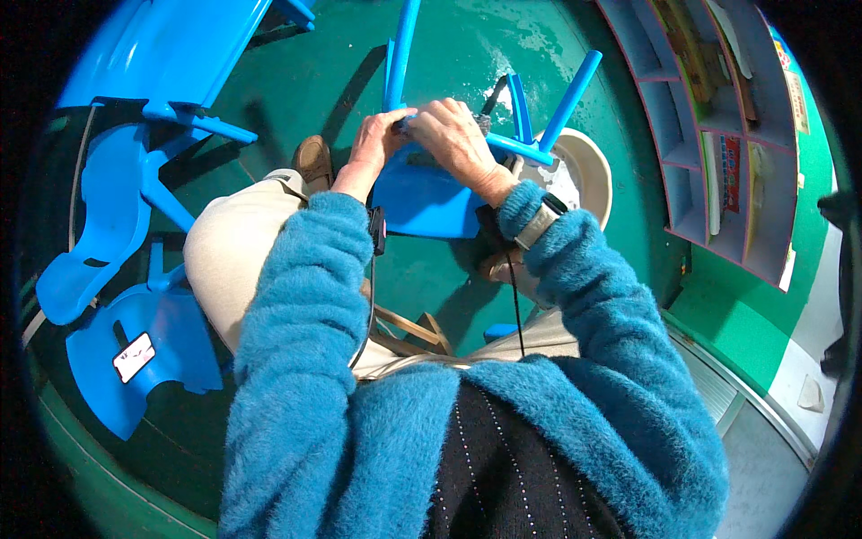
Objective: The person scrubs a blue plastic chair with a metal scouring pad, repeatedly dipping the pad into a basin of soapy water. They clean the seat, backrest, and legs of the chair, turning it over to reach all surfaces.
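A blue plastic child's chair (427, 202) lies overturned between my knees, its legs pointing up and away from me. My left hand (378, 138) grips the chair's frame at the base of one leg. Close beside it, my right hand (452, 138) is bent over the same frame, its fingertips hidden from view. A bit of grey scouring mesh (483, 124) shows just past the right hand's fingers; whether they hold it I cannot tell. Behind the chair's right legs stands a cream plastic basin (599, 182) with whitish suds or liquid in it.
More blue chairs (111, 195) stand at the left, and a phone (134, 357) lies on one blue seat (182, 330). A blue table (182, 47) is at the upper left. Shelves with books (714, 135) stand at the right. Wet patches mark the green floor (458, 40).
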`<state>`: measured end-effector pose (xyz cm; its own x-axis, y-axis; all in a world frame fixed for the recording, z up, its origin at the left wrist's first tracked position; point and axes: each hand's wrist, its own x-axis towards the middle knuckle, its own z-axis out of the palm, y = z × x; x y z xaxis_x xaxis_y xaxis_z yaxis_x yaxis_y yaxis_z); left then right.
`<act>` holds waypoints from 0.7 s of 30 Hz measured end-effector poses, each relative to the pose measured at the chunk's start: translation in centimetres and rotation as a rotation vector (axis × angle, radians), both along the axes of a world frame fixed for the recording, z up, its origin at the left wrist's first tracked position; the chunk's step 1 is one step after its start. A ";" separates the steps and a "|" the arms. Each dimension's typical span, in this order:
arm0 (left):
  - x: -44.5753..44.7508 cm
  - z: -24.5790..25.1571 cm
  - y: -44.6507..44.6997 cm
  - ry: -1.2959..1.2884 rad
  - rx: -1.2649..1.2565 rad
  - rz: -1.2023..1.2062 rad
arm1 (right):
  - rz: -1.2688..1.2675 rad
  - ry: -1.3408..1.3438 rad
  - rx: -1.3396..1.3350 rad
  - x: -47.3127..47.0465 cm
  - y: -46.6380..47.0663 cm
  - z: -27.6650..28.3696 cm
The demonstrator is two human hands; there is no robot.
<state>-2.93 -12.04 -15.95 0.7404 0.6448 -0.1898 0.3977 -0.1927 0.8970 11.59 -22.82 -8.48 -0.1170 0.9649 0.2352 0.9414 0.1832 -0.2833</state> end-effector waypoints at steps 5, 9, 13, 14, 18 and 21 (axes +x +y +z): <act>-0.1 -0.7 -0.2 0.016 0.081 0.000 | -0.183 0.109 -0.067 -0.4 -0.3 0.7; -0.1 -0.8 0.0 -0.103 0.111 0.017 | -0.062 0.092 0.009 -1.8 1.2 0.6; 0.1 -0.9 0.5 0.057 0.046 -0.052 | -0.156 0.080 -0.011 -1.9 1.4 0.5; -0.1 -1.0 0.4 0.032 0.059 -0.054 | -0.193 0.088 -0.045 -1.9 1.4 0.4; -0.2 -1.5 0.3 0.007 0.109 -0.054 | -0.220 0.100 -0.023 -2.4 1.8 0.2; 0.0 -1.8 0.8 0.191 0.100 -0.060 | -0.258 0.094 -0.079 -2.7 2.7 -0.1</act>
<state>-2.93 -11.27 -17.74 0.7347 0.6232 -0.2682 0.5440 -0.3049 0.7817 8.88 -20.09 -8.61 0.1534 0.9758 0.1558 0.9231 -0.0852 -0.3751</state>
